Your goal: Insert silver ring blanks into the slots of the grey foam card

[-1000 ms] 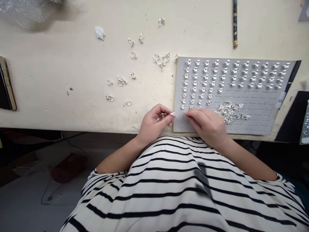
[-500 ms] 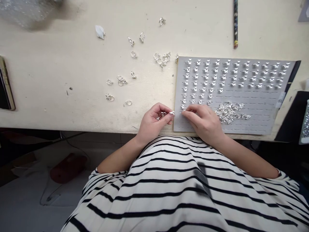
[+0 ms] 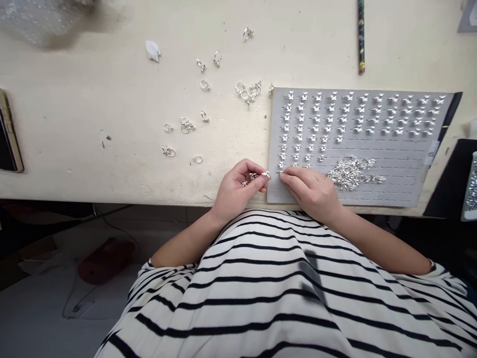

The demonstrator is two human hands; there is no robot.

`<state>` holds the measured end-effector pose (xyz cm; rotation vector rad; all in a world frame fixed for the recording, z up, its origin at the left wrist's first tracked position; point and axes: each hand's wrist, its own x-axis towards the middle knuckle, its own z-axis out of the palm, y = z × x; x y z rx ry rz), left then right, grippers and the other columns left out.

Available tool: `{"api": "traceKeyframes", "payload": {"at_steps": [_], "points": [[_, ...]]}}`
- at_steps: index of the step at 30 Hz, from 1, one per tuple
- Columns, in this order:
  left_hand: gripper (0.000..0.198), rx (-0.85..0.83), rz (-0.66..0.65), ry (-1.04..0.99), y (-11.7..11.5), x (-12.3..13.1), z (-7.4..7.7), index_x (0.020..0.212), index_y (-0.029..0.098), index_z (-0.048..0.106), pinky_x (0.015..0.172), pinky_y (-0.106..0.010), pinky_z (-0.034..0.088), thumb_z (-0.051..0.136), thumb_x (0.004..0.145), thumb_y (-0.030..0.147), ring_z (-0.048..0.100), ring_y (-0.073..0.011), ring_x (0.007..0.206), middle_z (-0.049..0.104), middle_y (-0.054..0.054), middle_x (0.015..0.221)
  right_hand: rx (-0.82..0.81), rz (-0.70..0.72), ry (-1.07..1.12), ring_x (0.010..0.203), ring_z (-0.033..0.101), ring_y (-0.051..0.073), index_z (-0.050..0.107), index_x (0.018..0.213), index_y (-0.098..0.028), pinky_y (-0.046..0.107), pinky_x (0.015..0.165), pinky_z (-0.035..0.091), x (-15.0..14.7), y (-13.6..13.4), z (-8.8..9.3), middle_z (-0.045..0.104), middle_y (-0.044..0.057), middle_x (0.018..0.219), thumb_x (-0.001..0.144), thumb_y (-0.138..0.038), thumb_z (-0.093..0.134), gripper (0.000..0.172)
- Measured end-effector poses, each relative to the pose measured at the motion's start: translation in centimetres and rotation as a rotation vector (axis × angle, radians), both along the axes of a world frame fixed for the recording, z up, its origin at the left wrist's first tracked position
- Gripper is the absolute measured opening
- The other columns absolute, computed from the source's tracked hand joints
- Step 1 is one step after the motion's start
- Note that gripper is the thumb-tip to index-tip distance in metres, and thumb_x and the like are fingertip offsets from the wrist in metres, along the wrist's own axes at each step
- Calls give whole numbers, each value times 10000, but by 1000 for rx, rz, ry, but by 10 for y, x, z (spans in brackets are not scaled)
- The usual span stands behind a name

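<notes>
A grey slotted board [image 3: 395,191] lies at the table's front edge, with rows of silver rings [image 3: 346,108] standing in its upper and left slots. Several loose rings form a pile [image 3: 350,173] on its lower middle. Just left of the board, my left hand [image 3: 240,186] is closed on several silver rings, one pinched between thumb and forefinger. My right hand [image 3: 311,191] is over the board's lower left, fingertips pinched at a ring [image 3: 280,172] in the leftmost column. The palm side of the right hand is hidden.
Loose rings [image 3: 186,125] are scattered on the table [image 3: 112,89] to the left. A white scrap [image 3: 152,51], a patterned pencil [image 3: 361,37], a phone [image 3: 8,134] at the left edge and clear plastic [image 3: 44,20] at the back left also lie there.
My right fingertips have lowered slightly at the leftmost column, and the right hand has shifted a little left. My left hand keeps its hold on the rings.
</notes>
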<state>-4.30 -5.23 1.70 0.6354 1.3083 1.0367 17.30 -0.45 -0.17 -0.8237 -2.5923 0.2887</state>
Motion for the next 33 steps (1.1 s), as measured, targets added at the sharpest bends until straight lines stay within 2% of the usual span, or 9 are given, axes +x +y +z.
{"api": "traceKeyframes", "payload": {"at_steps": [3, 7, 12, 18, 20, 23, 28, 31, 33], "points": [[99, 16, -23, 12, 0, 1, 0, 875, 195, 659, 661, -214, 567, 748, 886, 236, 655, -89, 692, 680, 16, 825, -32, -13, -3, 948, 710, 194, 674, 1143, -173, 317, 809, 570, -2, 1, 7, 759, 78, 1090, 951, -71, 611, 227], [110, 95, -109, 90, -1, 6, 1, 900, 202, 667, 618, -227, 539, 752, 895, 272, 624, -88, 639, 677, 20, 824, -217, -89, 172, 938, 717, 188, 675, 1171, -219, 325, 820, 597, -2, 1, 26, 756, 67, 1056, 965, -138, 644, 223], [29, 367, -225, 283, 0, 14, 1, 920, 213, 684, 651, -224, 499, 686, 933, 188, 615, -103, 762, 679, 3, 882, -460, -113, 298, 895, 733, 146, 659, 1148, -258, 287, 826, 610, -2, -1, 44, 769, 8, 1016, 933, -211, 728, 230], [42, 476, -295, 374, 3, 18, 0, 925, 218, 670, 556, -227, 406, 702, 952, 213, 421, -66, 580, 646, 29, 843, -601, -136, 307, 851, 715, 122, 671, 1078, -268, 267, 779, 590, 3, -4, 49, 755, -22, 959, 961, -149, 669, 167], [63, 448, -284, 384, 4, 17, 0, 935, 224, 680, 570, -235, 414, 732, 941, 259, 417, -71, 584, 640, 30, 839, -579, -159, 305, 856, 715, 124, 663, 1076, -269, 264, 783, 590, 7, -4, 48, 753, -20, 966, 955, -145, 675, 174], [108, 312, -216, 339, 5, 15, -1, 964, 232, 702, 646, -246, 463, 737, 938, 332, 521, -101, 694, 641, 6, 865, -453, -207, 265, 914, 724, 149, 653, 1108, -265, 287, 833, 594, 16, -5, 40, 756, 0, 1002, 948, -135, 675, 207], [153, -60, -38, -167, 8, 10, -2, 1079, 258, 715, 608, -221, 511, 625, 957, 277, 613, -114, 760, 692, -32, 998, -256, -197, 123, 972, 727, 179, 652, 1143, -241, 307, 857, 598, 21, -4, 21, 762, 38, 1053, 960, -128, 644, 215], [294, -197, 26, -411, 11, 8, 3, 1121, 249, 732, 845, -240, 604, 566, 902, 145, 707, -148, 1055, 726, -48, 1181, -212, -179, 100, 974, 723, 177, 657, 1144, -222, 297, 870, 590, 17, -3, 15, 764, 48, 1055, 967, -127, 631, 202], [372, -212, 17, -471, 12, 7, 8, 1163, 242, 726, 1034, -286, 578, 526, 882, 103, 660, -182, 1274, 713, -45, 1307, -205, -173, 77, 984, 719, 181, 661, 1142, -226, 302, 876, 584, 14, -3, 12, 764, 51, 1068, 983, -139, 606, 189]]}}
